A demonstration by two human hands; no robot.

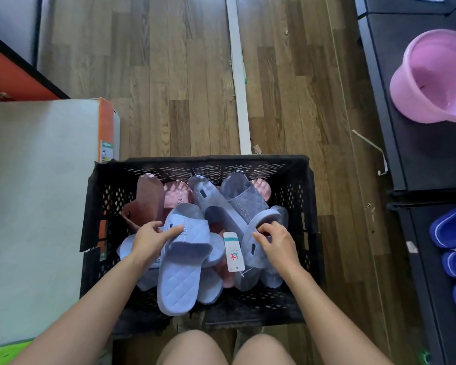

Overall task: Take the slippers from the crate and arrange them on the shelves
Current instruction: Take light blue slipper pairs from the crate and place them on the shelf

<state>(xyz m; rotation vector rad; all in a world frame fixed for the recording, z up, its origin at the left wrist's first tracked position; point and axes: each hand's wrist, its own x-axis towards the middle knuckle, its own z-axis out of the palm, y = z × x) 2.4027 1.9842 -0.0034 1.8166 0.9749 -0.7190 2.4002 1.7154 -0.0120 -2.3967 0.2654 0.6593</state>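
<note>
head: hands (148, 239) on slippers (181, 283) in crate (221, 162)

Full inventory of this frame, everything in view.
crate: one, black, on the floor at centre
light blue slippers: several, piled in the crate
pink slippers: a few, under and behind the blue ones
paper tag: one, white, between the hands
tub: one, pink, on the black shelf at right
dark blue slippers: at least three, right edge
orange box: one, left of the crate
floor: brown wood
left hand: on the top slipper's strap, grip unclear
right hand: grips an on-edge light blue slipper
</note>
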